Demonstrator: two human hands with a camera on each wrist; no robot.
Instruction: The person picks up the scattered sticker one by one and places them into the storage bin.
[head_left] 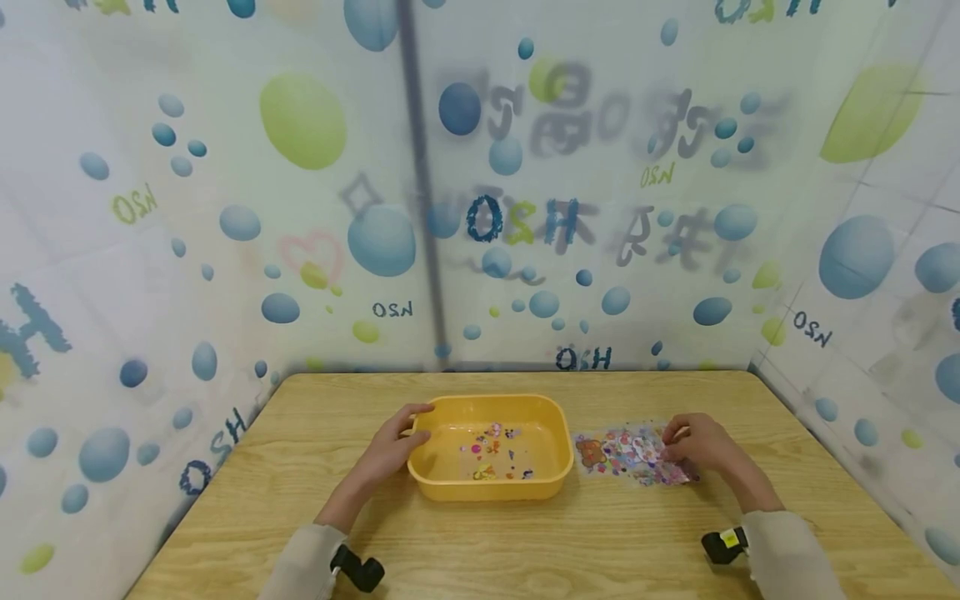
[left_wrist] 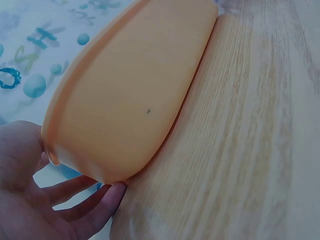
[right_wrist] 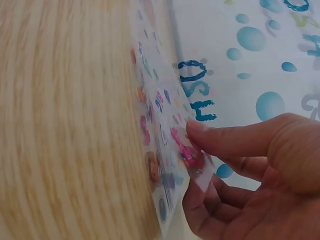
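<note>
A yellow plastic basin (head_left: 491, 491) stands on the table, with several small colourful stickers (head_left: 486, 472) scattered on its floor. My left hand (head_left: 395, 442) grips its left end, the thumb at the rim; in the left wrist view the fingers (left_wrist: 102, 207) lie against the outer wall. To the right of the basin lie clear sticker sheets (head_left: 626, 454) printed with a brown bear and many small coloured pictures. My right hand (head_left: 701, 444) holds their right end. In the right wrist view, thumb and fingers pinch the corner of a sticker sheet (right_wrist: 185, 147), lifted apart from the sheets beneath.
The wood-grain table (head_left: 480, 550) reaches back to a white curtain (head_left: 480, 317) with blue and green dots and lettering, which also runs along both sides. Small black cameras (head_left: 358, 569) sit on both wrists at the sleeve cuffs.
</note>
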